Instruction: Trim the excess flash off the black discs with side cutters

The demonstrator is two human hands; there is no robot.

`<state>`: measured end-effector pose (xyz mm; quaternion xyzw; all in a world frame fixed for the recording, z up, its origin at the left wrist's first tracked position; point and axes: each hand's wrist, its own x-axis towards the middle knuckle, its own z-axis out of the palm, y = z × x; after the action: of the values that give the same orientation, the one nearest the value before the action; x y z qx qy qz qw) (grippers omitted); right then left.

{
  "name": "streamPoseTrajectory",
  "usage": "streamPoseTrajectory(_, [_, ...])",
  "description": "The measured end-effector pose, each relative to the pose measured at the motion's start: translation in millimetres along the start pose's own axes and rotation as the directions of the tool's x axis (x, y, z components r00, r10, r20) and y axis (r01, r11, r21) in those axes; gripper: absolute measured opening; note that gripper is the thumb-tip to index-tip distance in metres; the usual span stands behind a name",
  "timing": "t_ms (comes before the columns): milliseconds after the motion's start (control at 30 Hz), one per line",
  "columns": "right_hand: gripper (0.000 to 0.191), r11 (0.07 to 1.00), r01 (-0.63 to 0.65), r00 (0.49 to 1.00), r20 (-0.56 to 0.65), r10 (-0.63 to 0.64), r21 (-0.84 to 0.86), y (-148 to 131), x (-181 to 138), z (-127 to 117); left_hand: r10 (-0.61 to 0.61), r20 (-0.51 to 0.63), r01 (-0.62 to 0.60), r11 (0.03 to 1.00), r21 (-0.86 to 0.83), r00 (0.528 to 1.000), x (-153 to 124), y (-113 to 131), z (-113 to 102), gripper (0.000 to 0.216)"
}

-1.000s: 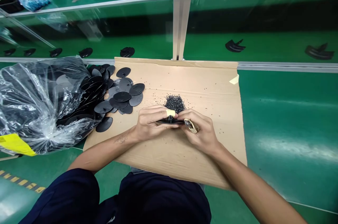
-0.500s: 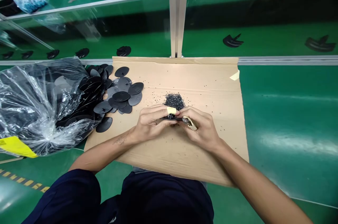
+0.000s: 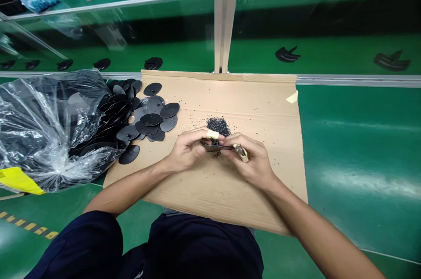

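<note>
My left hand (image 3: 188, 151) pinches a thin black plastic piece (image 3: 215, 148), with pale yellow tape (image 3: 213, 134) around one fingertip. From the other side my right hand (image 3: 253, 156) closes around a small metal tool (image 3: 241, 153) with a cream-coloured covering; its working end is hidden by fingers, so its exact kind cannot be made out. The right fingertips meet the black piece's right end. Just beyond both hands lies a heap of tiny black plastic bits (image 3: 218, 126) on a cardboard sheet (image 3: 256, 94).
Black oval plates (image 3: 151, 119) lie in a loose pile at the left, spilling from a clear plastic bag (image 3: 49, 125). A metal post (image 3: 226, 20) rises behind the cardboard. Several black curved parts (image 3: 287, 54) rest on the green belt at the back.
The black piece has turned slightly and shows more of its face. My left thumb has drawn back a little. In my right hand the metal tool has rotated, exposing its end.
</note>
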<state>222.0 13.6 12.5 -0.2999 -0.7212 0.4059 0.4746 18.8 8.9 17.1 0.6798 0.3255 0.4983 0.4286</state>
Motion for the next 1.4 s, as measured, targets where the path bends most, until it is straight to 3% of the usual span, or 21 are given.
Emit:
streamPoseTrajectory(67, [0.006,0.999,-0.043,0.999,-0.008,0.043,0.033,0,2,0,-0.139,0.018,0.14,0.982,-0.128,0.99,1,-1,-2,0.057])
streamPoseTrajectory(133, [0.008,0.997,-0.063,0.998,0.01,0.063,0.052,0,4,-1,-0.23,0.034,0.232,0.956,-0.18,0.973,3,-3,-4,0.043])
streamPoseTrajectory(233, [0.011,0.998,-0.038,0.999,0.015,0.037,0.059,-1,5,-1,-0.243,0.038,0.245,0.946,-0.213,0.969,4,-5,-3,0.023])
streamPoseTrajectory(467, [0.007,0.998,0.038,0.999,0.019,-0.04,0.052,-5,4,-8,-0.279,0.092,0.289,0.948,-0.134,0.956,5,1,-5,0.022])
streamPoseTrajectory(667, [0.011,0.994,0.106,0.983,0.15,-0.101,-0.03,0,3,-12,-0.256,0.193,0.264,0.964,-0.019,0.947,7,6,-11,0.019])
streamPoseTrajectory(800, [0.011,0.991,0.119,0.991,0.074,-0.114,-0.067,2,1,-10,-0.239,0.144,0.244,0.97,-0.018,0.96,6,1,-9,0.022])
streamPoseTrajectory(900, [0.009,0.983,0.121,0.992,-0.006,-0.123,-0.139,2,0,-8,-0.227,0.14,0.236,0.97,-0.056,0.964,5,-4,-8,0.041])
streamPoseTrajectory(1000, [0.006,0.971,0.13,0.991,-0.017,-0.135,-0.199,1,1,-8,-0.139,0.161,0.146,0.989,-0.032,0.977,4,-7,-7,0.053])
streamPoseTrajectory(1200, [0.003,0.99,-0.037,0.999,0.014,0.039,-0.137,-2,7,-14,0.004,0.044,-0.014,0.971,0.237,0.999,3,-5,-6,0.02])
streamPoseTrajectory(1300, [0.009,0.939,-0.03,0.999,0.008,0.035,-0.343,3,7,-19,0.053,-0.018,-0.047,0.965,0.256,0.998,3,-5,-6,0.021])
streamPoseTrajectory(1400, [0.018,0.834,0.06,0.996,0.086,-0.015,-0.549,12,5,-22,0.072,-0.012,-0.067,0.965,0.254,0.997,3,-7,-7,0.021])
